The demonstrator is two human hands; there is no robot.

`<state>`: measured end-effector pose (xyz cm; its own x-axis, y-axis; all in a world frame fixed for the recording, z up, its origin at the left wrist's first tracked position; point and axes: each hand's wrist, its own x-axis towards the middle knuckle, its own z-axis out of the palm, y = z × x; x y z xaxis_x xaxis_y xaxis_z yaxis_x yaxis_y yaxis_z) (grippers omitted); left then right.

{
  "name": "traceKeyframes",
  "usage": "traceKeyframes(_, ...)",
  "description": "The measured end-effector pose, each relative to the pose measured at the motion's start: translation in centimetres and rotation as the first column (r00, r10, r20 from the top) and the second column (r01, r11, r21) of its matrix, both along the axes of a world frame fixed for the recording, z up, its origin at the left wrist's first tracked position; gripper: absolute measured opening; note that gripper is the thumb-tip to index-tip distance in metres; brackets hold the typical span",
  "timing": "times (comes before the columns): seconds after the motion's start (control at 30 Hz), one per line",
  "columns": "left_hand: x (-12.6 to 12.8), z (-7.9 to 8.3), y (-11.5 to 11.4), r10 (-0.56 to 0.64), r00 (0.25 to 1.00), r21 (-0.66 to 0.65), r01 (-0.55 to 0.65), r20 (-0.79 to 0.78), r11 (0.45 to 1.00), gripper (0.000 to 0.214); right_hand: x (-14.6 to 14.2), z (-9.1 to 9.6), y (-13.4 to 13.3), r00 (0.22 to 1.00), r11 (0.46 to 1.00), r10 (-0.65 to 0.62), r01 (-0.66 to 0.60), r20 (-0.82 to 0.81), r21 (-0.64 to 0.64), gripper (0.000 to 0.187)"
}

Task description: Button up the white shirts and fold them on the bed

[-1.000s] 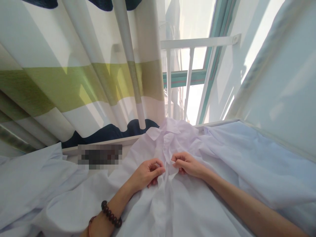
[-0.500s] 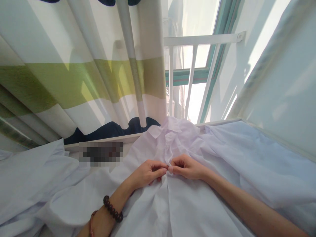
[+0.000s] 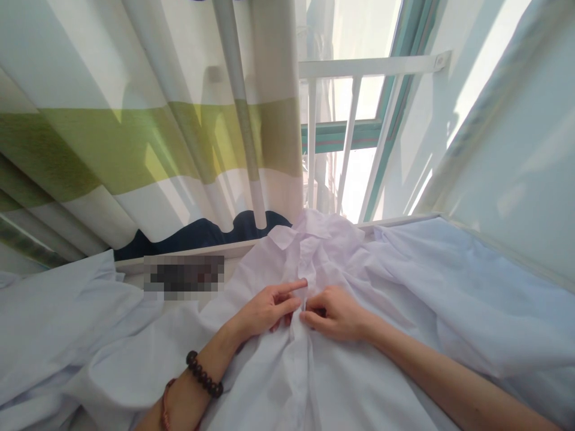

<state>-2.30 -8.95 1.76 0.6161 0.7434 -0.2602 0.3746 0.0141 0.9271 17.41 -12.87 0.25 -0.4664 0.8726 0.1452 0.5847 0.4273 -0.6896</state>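
Note:
A white collared shirt (image 3: pixel 323 371) lies spread in front of me, its collar (image 3: pixel 309 236) toward the window. My left hand (image 3: pixel 265 309), with a dark bead bracelet (image 3: pixel 204 376) on its wrist, rests on the shirt's front placket; its index finger is stretched out and the other fingers pinch the fabric. Close beside it, my right hand (image 3: pixel 335 312) is curled with its fingertips pinching the same placket edge. The two hands almost touch at the shirt's middle seam.
A striped curtain (image 3: pixel 148 126) in white, green and navy hangs at the back left. A white window guard rail (image 3: pixel 359 66) and a teal window frame (image 3: pixel 341 131) stand behind the collar. A pale wall (image 3: pixel 516 155) rises on the right. More white cloth (image 3: pixel 49 317) lies at the left.
Both hands have slid a little down the placket toward me. My left index finger has straightened out, and the right fingertips now pinch lower on the seam.

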Motion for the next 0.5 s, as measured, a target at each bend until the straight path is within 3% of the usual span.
traceKeyframes(0.1,0.01,0.06,-0.10,-0.001,1.000,0.017,0.001,-0.003,1.000,0.056,-0.04,-0.36,0.38,0.996,0.997,-0.071,0.071,-0.057,-0.015,0.046)
traceKeyframes(0.23,-0.08,-0.05,-0.09,-0.007,1.000,0.040,0.007,-0.007,0.999,0.051,-0.20,-0.72,0.48,0.990,0.990,-0.137,0.139,-0.041,0.033,0.038)
traceKeyframes(0.33,-0.16,-0.18,-0.02,-0.022,1.000,0.040,0.022,-0.012,0.999,0.049,0.08,-0.83,0.41,0.994,0.996,-0.087,0.087,-0.072,0.004,0.034)
traceKeyframes(0.5,0.17,-0.20,-0.05,-0.002,1.000,0.029,0.003,-0.025,1.000,0.051,0.74,-0.61,0.40,0.958,0.996,0.005,-0.031,-0.285,-0.088,0.024)
